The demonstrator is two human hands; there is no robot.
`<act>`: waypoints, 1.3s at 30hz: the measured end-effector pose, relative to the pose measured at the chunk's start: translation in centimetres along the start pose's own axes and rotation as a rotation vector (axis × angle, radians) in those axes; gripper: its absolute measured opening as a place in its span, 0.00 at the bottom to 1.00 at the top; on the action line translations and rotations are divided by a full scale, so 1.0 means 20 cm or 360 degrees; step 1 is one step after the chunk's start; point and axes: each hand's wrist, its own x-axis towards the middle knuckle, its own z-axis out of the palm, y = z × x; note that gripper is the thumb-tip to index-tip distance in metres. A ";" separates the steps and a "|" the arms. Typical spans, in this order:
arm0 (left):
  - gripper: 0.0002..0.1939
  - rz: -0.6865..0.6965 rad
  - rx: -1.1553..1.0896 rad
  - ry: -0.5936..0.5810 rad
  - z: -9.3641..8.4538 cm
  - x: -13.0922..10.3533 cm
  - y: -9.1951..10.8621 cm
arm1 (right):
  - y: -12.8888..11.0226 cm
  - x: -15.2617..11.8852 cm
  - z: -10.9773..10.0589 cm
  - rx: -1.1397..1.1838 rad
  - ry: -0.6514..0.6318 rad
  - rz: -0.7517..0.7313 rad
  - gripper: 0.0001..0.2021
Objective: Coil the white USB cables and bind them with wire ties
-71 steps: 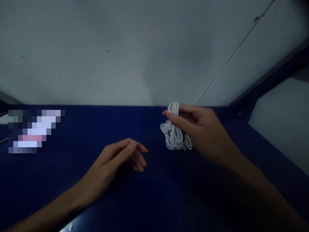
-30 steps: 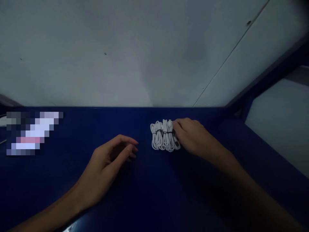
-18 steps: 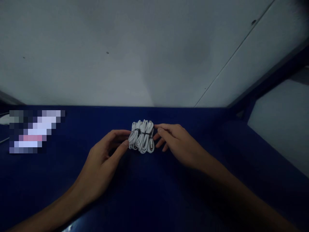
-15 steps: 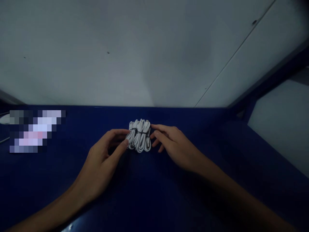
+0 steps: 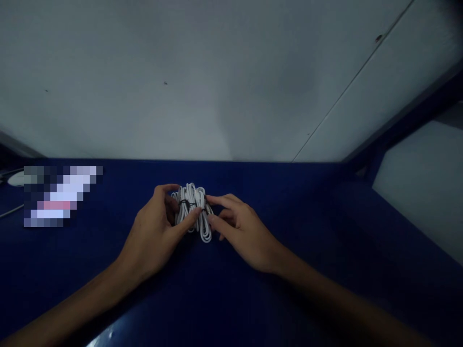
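Several coiled white cables (image 5: 188, 205), bound with black ties, stand side by side in a cluster over the blue table (image 5: 231, 299). Around their left side curls my left hand (image 5: 155, 231). Its thumb lies across the front of the coils and its fingers reach behind, partly hidden. My right hand (image 5: 246, 229) grips the rightmost coil at its right edge between thumb and fingers. That coil leans, its lower loop sticking out below the others.
To the left lies a blurred-out bright object (image 5: 68, 193), beside a white rounded thing with a cord (image 5: 16, 179). A pale grey wall (image 5: 181, 120) rises behind the table. A pale panel (image 5: 427, 183) and a dark blue frame bar (image 5: 398, 125) are on the right.
The cable cluster has shifted left and its rightmost coil now tilts. My left thumb has moved over the front of the coils, and my right hand has come left and closed on the end coil.
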 end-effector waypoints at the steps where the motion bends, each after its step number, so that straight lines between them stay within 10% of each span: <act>1: 0.35 0.0004 0.0049 -0.0003 0.00 0.01 0.00 | 0.00 0.00 0.01 -0.0005 0.0005 0.0009 0.24; 13: 0.20 0.0270 0.0293 -0.0070 -0.03 0.01 -0.02 | -0.07 -0.02 0.14 -0.0156 0.0328 0.0128 0.21; 39: 0.12 0.0237 0.0094 0.0234 -0.07 -0.02 0.04 | -0.17 -0.03 0.04 0.0227 0.0214 0.0380 0.19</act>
